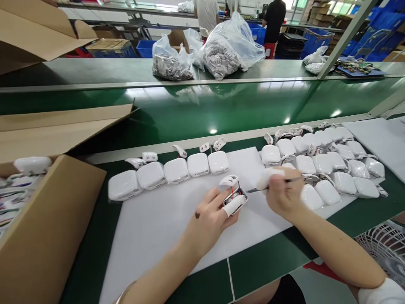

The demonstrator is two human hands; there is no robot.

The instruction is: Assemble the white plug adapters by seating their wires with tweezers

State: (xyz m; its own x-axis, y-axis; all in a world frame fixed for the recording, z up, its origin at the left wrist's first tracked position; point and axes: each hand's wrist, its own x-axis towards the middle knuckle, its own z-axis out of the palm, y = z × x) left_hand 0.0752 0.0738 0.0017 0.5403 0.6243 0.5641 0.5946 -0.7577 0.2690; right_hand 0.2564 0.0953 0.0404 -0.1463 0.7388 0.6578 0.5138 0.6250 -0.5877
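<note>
My left hand (pixel 210 217) is closed round a small white plastic housing (pixel 240 203), its dark inside facing up. A white cover piece (pixel 228 181) hangs at its upper edge, joined by red and black wires. One finger wears a white finger cot (pixel 234 205). My right hand (pixel 283 192), blurred by motion, grips thin metal tweezers (pixel 253 190) whose tip points at the housing. White covering also shows on a right finger. Beyond the left hand stands a row of rounded white housings (pixel 176 171), with small white pieces (pixel 219 144) behind it.
More white housings (pixel 322 164) with wired pieces crowd the right side of the white sheet (pixel 158 223). An open carton (pixel 47 223) of wired parts stands at the left. Across the green conveyor (pixel 202 105) lie plastic bags of parts (pixel 221 55). Two people stand at the back.
</note>
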